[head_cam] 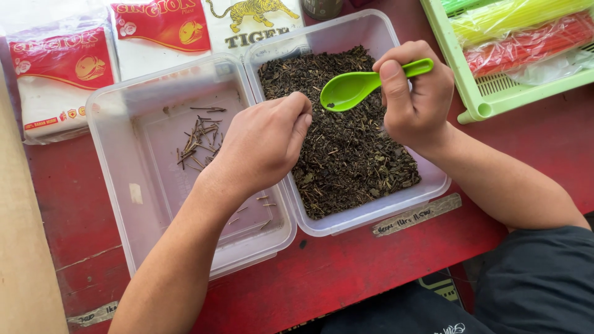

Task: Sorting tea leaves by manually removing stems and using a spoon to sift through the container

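Hands (266, 145) bent over tea leaves (346, 148)

My left hand (263, 142) reaches forward from a bare forearm, knuckles up, fingers curled and pinched together at the tips — thumb tucked under. My right hand (416, 93) is closed in a loose fist, thumb pressed flat along the top — wrist bent inward, forearm coming in from the right, dark sleeve at the elbow.
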